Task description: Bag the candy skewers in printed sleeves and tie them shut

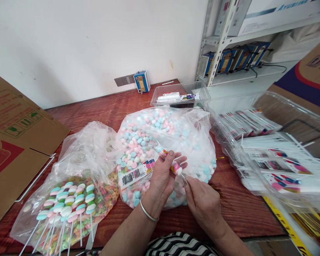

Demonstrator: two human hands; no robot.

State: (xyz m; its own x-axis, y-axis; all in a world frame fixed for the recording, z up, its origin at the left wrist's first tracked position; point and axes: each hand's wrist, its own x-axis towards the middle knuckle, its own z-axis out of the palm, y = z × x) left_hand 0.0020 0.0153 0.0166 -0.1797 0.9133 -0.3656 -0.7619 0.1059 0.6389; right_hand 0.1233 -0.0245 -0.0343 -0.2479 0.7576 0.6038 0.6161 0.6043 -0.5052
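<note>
In my left hand (164,176) lies a marshmallow lollipop (177,168) in a printed clear wrapper, pressed under the thumb while the other fingers stretch behind it. My right hand (202,197) pinches the lower end, where the stick comes out; the fingers hide most of the stick. Both hands are above a large clear bag (202,149) full of pink, blue and white marshmallows (141,141). A flat printed wrapper (137,173) rests on that bag, just left of my left hand. Several marshmallow lollipops (66,211) on white sticks lie to the left.
Under those lollipops is a bag of coloured ring candies (106,192). On the right, a clear plastic bin (229,149) holds printed wrappers (280,163) and white sticks. A clear tray (156,101) with white tubes stands behind. Cardboard boxes (16,142) flank the red wooden table (96,108).
</note>
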